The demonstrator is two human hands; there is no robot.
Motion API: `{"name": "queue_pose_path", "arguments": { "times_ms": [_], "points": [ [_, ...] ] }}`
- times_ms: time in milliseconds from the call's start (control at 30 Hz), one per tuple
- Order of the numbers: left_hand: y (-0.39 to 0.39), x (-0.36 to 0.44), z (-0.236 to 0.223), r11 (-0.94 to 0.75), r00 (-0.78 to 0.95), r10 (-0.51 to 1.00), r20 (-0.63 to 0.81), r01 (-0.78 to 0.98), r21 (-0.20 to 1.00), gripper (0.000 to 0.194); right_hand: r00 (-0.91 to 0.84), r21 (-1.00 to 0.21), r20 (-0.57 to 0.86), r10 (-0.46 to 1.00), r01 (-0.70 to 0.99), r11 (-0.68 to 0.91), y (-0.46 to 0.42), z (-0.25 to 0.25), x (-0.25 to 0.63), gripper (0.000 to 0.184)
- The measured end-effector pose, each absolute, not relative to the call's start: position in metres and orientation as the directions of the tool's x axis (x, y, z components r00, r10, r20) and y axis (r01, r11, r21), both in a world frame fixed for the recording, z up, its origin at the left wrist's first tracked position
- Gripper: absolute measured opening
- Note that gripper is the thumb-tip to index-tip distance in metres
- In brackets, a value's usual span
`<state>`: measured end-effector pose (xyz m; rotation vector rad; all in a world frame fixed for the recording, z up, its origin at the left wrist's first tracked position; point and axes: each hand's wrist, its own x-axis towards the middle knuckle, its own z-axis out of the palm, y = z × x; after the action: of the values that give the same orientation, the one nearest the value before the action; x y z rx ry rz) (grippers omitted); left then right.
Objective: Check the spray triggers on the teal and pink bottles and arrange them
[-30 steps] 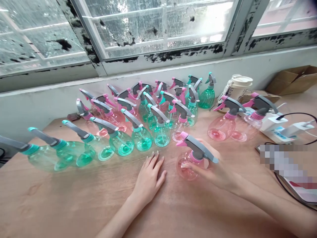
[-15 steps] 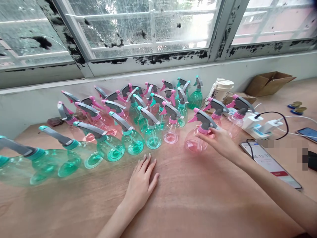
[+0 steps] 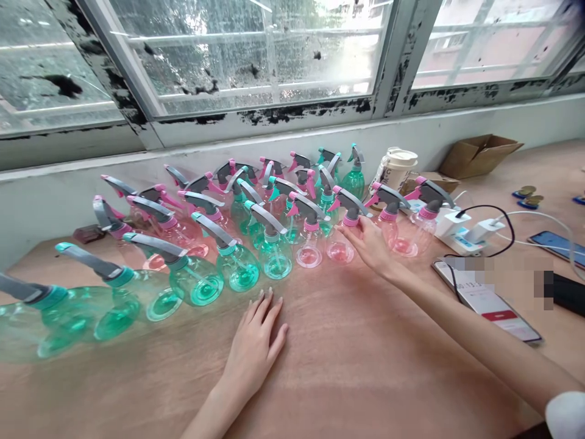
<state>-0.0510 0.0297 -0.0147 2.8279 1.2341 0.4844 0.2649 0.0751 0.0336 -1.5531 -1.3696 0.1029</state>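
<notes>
My right hand (image 3: 369,244) is closed around the neck of a pink spray bottle (image 3: 340,251), which stands upright on the table beside another pink spray bottle (image 3: 309,255) to its left. My left hand (image 3: 256,335) lies flat on the table with its fingers stretched out, holding nothing. Just beyond its fingertips are a green spray bottle (image 3: 276,261) and a second green one (image 3: 242,274). To the right of my right hand stand two more pink bottles, the nearer a pink spray bottle (image 3: 388,227) partly hidden by the hand.
Several more green and pink spray bottles fill the left and back, by the window wall. On the right are a lidded paper cup (image 3: 397,164), an open cardboard box (image 3: 478,160), a power strip (image 3: 459,239) with cables, a phone (image 3: 498,311) and another phone (image 3: 555,242).
My right hand has brought the pink spray bottle leftward, close to the pink bottle at the end of the front row. My left hand stays flat on the table. The view has shifted slightly.
</notes>
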Motion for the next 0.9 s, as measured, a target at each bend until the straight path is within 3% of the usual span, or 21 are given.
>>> {"name": "queue_pose_path", "arguments": {
  "times_ms": [200,267,400,667,900],
  "points": [
    [0.03,-0.051,-0.014,-0.688,0.641,0.716,0.277,0.715,0.124,0.041,0.439,-0.775,0.584,0.683,0.55,0.309,0.049,0.045,0.27,0.055],
    [0.031,-0.052,-0.014,-0.686,0.639,0.716,0.28,0.717,0.119,0.042,0.444,-0.793,0.565,0.695,0.525,0.309,0.034,0.048,0.278,0.048],
    [0.035,-0.054,-0.018,-0.701,0.645,0.698,0.312,0.704,0.112,0.043,0.463,-0.76,0.542,0.701,0.626,0.175,0.016,0.047,0.302,0.038],
    [0.045,-0.06,-0.028,-0.704,0.64,0.679,0.359,0.707,0.07,0.048,0.551,-0.635,0.43,0.715,0.748,-0.194,0.036,0.05,0.336,0.057],
    [0.044,-0.06,-0.025,-0.69,0.638,0.699,0.323,0.72,0.074,0.048,0.499,-0.57,0.348,0.794,0.785,-0.243,0.047,0.053,0.332,0.046]
  ]
}}
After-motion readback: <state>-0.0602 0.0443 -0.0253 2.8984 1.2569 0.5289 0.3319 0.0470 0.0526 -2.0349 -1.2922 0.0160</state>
